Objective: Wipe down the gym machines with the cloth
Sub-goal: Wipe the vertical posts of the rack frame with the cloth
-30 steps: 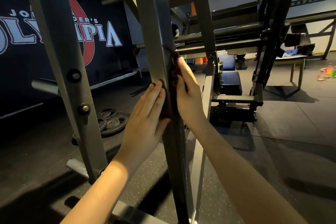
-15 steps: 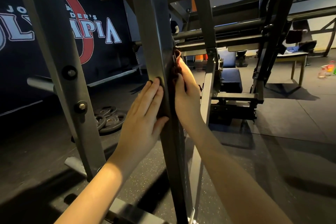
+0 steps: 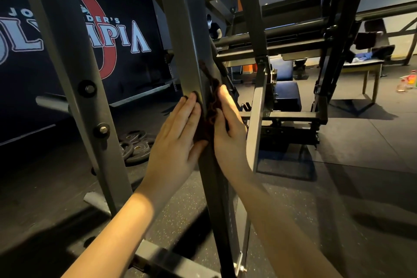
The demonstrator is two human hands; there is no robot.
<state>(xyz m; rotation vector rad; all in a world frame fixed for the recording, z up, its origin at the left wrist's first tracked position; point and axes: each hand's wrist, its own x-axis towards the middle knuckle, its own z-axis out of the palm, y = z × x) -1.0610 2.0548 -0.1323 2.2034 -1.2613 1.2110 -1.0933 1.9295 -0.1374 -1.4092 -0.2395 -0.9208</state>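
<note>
A grey steel upright (image 3: 180,36) of the gym machine slants through the middle of the view. A dark reddish-brown cloth (image 3: 211,106) is wrapped round it at hand height. My left hand (image 3: 178,140) presses flat on the cloth from the left, fingers straight and pointing up. From the right, my right hand (image 3: 228,128) presses the cloth against the post's side with straight fingers. Much of the cloth is hidden between my palms and the post.
A second grey upright (image 3: 74,88) with bolts stands to the left. Weight plates (image 3: 135,144) lie on the rubber floor behind it. The machine's padded seat (image 3: 288,95) and frame sit beyond on the right. A bench table (image 3: 370,67) and bottles (image 3: 408,81) are far right.
Both hands and the cloth have stayed at nearly the same spot on the post, shifting only slightly. The view has drifted a little to the right and down.
</note>
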